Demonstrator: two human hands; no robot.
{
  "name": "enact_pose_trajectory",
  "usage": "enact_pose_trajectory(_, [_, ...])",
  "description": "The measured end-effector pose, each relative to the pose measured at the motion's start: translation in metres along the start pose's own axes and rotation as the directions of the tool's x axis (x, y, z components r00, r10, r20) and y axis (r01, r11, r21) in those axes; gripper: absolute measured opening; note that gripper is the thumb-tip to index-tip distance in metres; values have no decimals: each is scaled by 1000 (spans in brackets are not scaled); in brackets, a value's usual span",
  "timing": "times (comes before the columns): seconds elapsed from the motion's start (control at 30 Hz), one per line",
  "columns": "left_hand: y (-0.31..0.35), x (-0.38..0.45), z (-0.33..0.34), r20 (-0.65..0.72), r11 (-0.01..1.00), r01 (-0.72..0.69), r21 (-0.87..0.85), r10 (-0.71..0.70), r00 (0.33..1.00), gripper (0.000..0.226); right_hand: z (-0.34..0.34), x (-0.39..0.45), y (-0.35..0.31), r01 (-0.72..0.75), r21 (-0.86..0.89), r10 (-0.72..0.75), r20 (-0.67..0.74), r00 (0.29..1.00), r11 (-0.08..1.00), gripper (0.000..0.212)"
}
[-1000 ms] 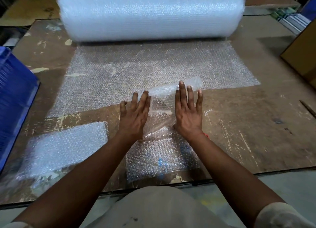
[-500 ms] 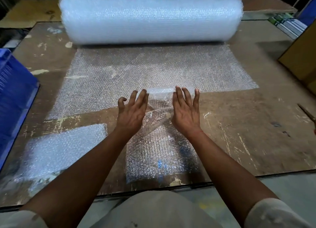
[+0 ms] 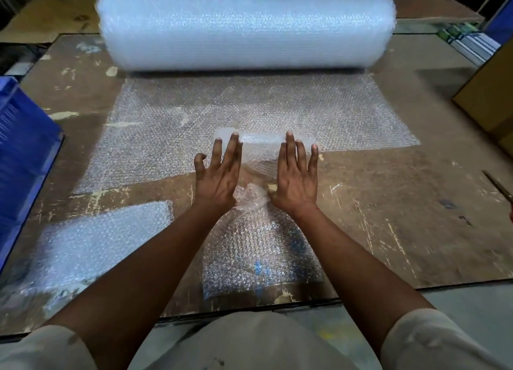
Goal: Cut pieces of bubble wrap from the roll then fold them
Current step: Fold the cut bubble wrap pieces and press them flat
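Both flat hands, left hand (image 3: 219,175) and right hand (image 3: 298,178), slid forward, hiding the bubble wrap piece (image 3: 261,247) fold.

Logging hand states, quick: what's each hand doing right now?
Left hand: open, straight fingers pressing on the bubble wrap piece.
Right hand: open, straight fingers pressing on the same piece.

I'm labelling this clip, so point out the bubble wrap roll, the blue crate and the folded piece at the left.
bubble wrap roll (image 3: 245,30), head view, front face.
blue crate (image 3: 25,158), head view, side wall.
folded piece (image 3: 102,239), head view, top.
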State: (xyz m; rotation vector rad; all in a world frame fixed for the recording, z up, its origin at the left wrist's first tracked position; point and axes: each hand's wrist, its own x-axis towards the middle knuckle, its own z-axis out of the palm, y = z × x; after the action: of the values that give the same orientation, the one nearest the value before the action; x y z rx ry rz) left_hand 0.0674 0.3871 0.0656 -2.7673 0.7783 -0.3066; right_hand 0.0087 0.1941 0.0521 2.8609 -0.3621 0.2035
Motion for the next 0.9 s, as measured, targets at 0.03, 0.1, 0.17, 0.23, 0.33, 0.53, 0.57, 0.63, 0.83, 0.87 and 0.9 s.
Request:
enact_pose_trajectory(0.03, [0, 0, -1, -10, 1000, 1, 8, -1, 1000, 158, 1, -1, 0, -17, 1, 17, 7, 1000, 1000, 136])
enact_pose_trajectory(0.1, [0, -1, -2, -28, 1000, 6, 26, -6, 1000, 159, 0, 0, 1, -38, 14, 38, -4, 999, 999, 144])
enact_pose_trajectory(0.17, [-2, 0, -2, -41, 999, 16, 30, -15, 999, 159, -3, 4, 3, -23, -2, 22, -28, 999, 1000, 150])
enact_pose_trajectory(0.23, [-7, 1, -2, -51, 999, 20, 27, -18, 999, 160, -4, 10, 9, 5, -27, -7, -60, 998, 1000, 154])
enact_pose_trajectory(0.33, [-17, 5, -8, -158, 1000, 17, -4, -17, 987, 134, -9, 19, 20, 63, -35, -67, -152, 986, 997, 139])
enact_pose_trajectory(0.53, [-56, 15, -30, -541, 979, -105, -175, -6, 841, 37, -49, 32, 45, 257, 66, -185, -529, 828, 964, 60])
enact_pose_trajectory(0.57, [-64, 15, -33, -571, 971, -123, -204, -16, 821, 31, -59, 34, 46, 326, 104, -218, -553, 804, 940, 61])
enact_pose_trajectory(0.63, [-79, 14, -38, -603, 953, -161, -256, -27, 798, 26, -77, 39, 44, 440, 195, -283, -532, 798, 877, 68])
enact_pose_trajectory(0.83, [-128, -3, -45, -494, 899, -224, -377, 10, 869, 12, -116, 61, 30, 504, 521, -506, -152, 849, 689, 82])
enact_pose_trajectory(0.87, [-135, -5, -43, -481, 900, -220, -376, 13, 877, 19, -121, 63, 27, 491, 553, -533, -96, 840, 674, 86])
enact_pose_trajectory(0.9, [-144, -9, -41, -468, 898, -215, -383, 12, 884, 26, -129, 65, 20, 464, 585, -538, -56, 841, 665, 87])
